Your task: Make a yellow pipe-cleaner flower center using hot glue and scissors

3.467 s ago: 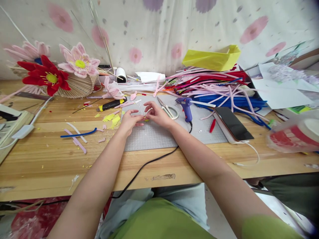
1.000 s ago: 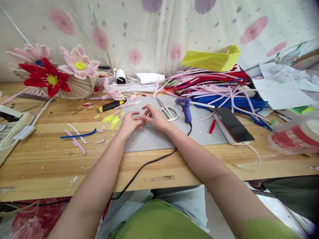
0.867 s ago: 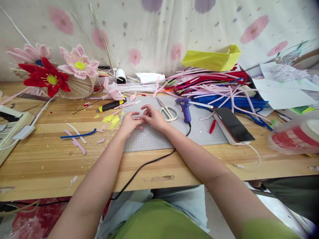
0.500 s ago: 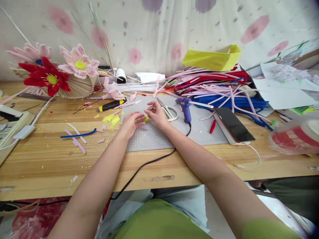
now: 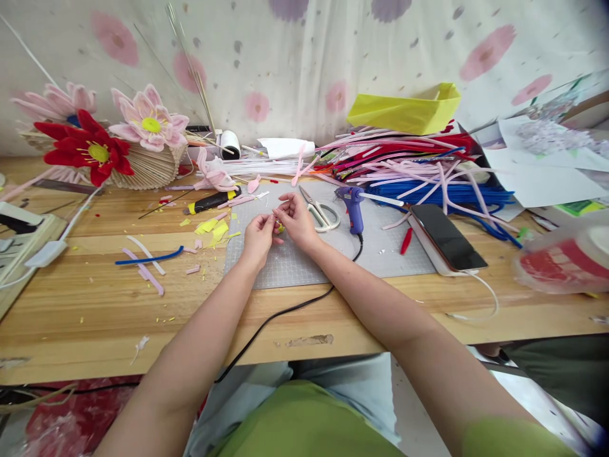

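Note:
Over the grey cutting mat (image 5: pixel 299 266), my left hand (image 5: pixel 260 238) and my right hand (image 5: pixel 295 222) meet with their fingers pinched together. A small yellow piece (image 5: pixel 280 227) shows between them, mostly covered by the fingers. My right hand is closed around it, and the left fingertips touch at the same spot. Just right of my right hand lie white-handled scissors (image 5: pixel 325 217). Farther right is a purple glue gun (image 5: pixel 353 209) with a white stick in it. Yellow scraps (image 5: pixel 217 231) lie left of my left hand.
Fuzzy flowers (image 5: pixel 98 152) stand at the back left, near a black-and-yellow cutter (image 5: pixel 212 202). Coloured stems (image 5: pixel 409 166) are heaped at the back right. A phone (image 5: pixel 447 237) and a plastic cup (image 5: pixel 566 259) sit on the right. A black cord (image 5: pixel 280 312) crosses the front edge.
My left hand has moved right and its spread fingers have closed against the right fingertips. The yellow piece is now more covered. My right hand has hardly moved.

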{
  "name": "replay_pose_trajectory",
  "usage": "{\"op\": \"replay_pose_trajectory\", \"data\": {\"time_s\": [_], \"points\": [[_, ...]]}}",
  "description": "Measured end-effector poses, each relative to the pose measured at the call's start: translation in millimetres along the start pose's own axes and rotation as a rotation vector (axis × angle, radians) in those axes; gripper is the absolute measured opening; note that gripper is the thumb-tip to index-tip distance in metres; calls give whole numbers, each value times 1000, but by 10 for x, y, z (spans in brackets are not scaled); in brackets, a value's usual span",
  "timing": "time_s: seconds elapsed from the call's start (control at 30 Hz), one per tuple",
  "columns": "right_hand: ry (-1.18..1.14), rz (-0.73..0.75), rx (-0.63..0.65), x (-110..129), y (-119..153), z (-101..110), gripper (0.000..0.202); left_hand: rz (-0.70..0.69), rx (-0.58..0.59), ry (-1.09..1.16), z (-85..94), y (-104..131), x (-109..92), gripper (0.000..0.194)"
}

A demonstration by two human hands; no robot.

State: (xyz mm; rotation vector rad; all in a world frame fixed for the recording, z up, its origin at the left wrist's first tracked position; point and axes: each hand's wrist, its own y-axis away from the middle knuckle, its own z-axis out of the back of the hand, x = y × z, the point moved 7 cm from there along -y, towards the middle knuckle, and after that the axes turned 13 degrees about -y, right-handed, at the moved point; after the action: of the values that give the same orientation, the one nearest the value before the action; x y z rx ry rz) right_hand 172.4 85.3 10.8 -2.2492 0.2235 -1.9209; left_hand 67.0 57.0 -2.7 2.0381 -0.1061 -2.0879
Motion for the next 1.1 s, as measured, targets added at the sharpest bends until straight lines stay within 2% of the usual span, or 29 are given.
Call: {"op": "replay_pose_trajectory", "data": {"time_s": [0.6,0.87,1.1], "points": [[12,-10,13,5,36,-40,27,2,-49,-29,39,-10,-24,14],[27,-2,24,1,32,-43,27,-61,-60,-165,47,-76,30,20],[-39,-6,65,-17,20,-70,28,-158,-68,-402,90,-99,3,22]]}}
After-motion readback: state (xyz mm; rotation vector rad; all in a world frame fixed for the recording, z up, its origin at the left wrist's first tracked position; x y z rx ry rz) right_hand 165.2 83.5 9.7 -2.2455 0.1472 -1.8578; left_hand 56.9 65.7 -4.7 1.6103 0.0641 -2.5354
